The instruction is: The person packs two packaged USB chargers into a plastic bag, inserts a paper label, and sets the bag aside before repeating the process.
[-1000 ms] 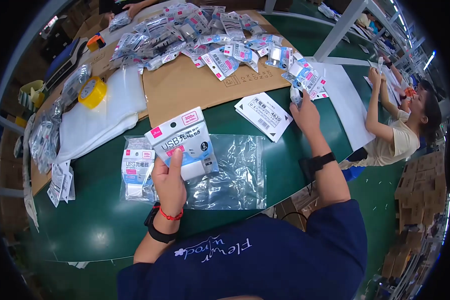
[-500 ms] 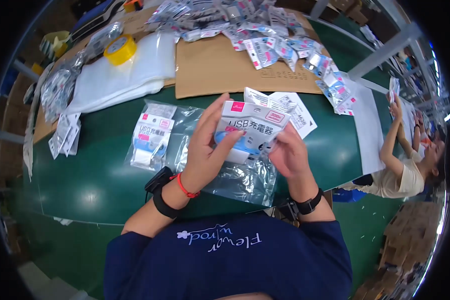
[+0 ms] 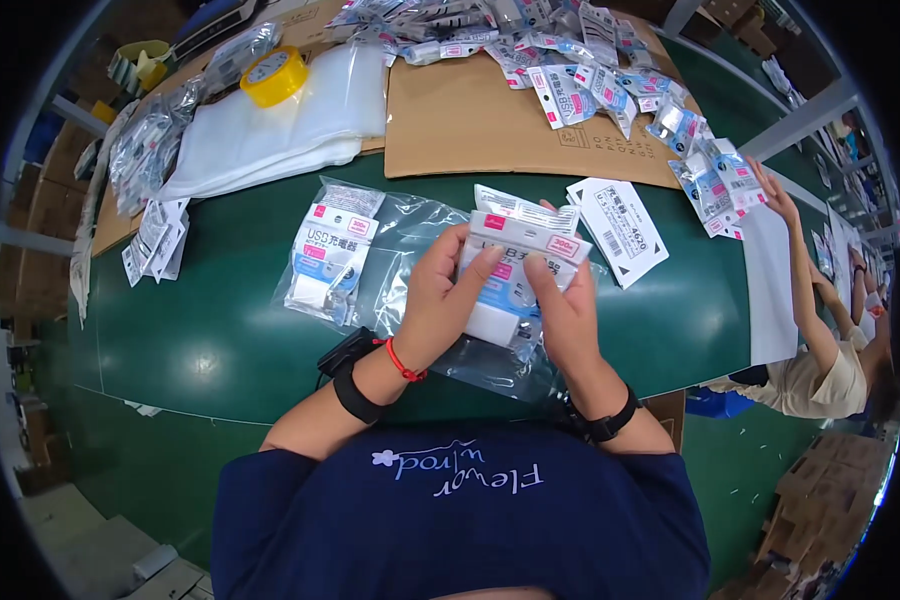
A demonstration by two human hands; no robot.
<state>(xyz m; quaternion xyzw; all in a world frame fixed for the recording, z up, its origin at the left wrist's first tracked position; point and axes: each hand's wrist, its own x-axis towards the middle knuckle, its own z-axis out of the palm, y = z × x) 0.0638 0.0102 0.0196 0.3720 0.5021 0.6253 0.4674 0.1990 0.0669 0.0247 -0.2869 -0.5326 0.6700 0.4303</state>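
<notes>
Between my two hands is a packaged USB charger point(image 3: 492, 322), a clear pouch with a white, pink and blue printed card and a white block at its lower end. My left hand point(image 3: 442, 292) grips its left side, thumb on the front. My right hand point(image 3: 567, 315) pinches the right side, its thumb also on the front. Another white printed piece shows behind its top edge. Beneath lies a large clear plastic bag point(image 3: 395, 250). A second packaged charger point(image 3: 332, 250) rests on that bag's left part. White printed labels point(image 3: 618, 230) lie right of my hands.
A heap of packaged chargers point(image 3: 570, 50) covers the far cardboard sheet point(image 3: 470, 135). Yellow tape point(image 3: 274, 77) sits on stacked clear bags point(image 3: 270, 140) at far left. White cards point(image 3: 157, 240) lie on the green table point(image 3: 190, 330). At right, a co-worker's hand point(image 3: 778, 195) reaches toward packages.
The charger package is tilted more, and both thumbs now press on its front. My right hand has closed in on its side. The co-worker's hand has come to the packages at the table's right.
</notes>
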